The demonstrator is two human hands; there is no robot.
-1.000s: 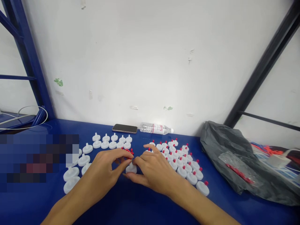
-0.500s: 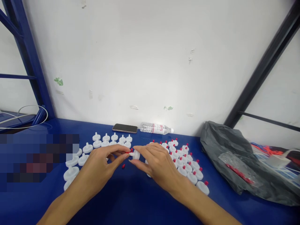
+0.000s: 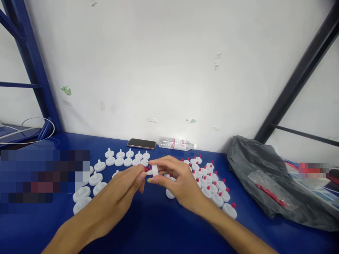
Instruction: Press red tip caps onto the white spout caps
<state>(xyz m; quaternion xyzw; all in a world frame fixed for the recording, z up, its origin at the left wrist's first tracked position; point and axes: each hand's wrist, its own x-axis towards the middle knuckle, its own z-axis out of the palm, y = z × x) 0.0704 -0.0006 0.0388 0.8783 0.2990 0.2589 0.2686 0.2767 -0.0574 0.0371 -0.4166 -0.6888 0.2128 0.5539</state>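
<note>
Between the thumb and fingers of my right hand (image 3: 178, 180) is a white nozzle cap (image 3: 155, 170), tipped on its side with its spout pointing left. My left hand (image 3: 129, 185) is closed around the spout's tip, thumb and bent fingers pressed together. The small red tip cap seen at these fingers a moment ago is now hidden by them. Several loose red tip caps (image 3: 147, 169) lie just behind the fingertips. White nozzle caps with bare spouts (image 3: 100, 165) stand to the left; ones with red tips (image 3: 217, 199) stand to the right.
A phone (image 3: 141, 143) and a clear plastic bottle (image 3: 177, 144) lie along the wall. To the right, a dark plastic bag (image 3: 246, 165) carries a clear pouch of red pieces (image 3: 271, 194). A blue metal post (image 3: 39, 70) rises at the left, with white cables near its foot.
My left hand has turned over and its fingers have curled closer around the spout's tip. My right hand still holds the white nozzle cap, with its fingers slightly shifted.
</note>
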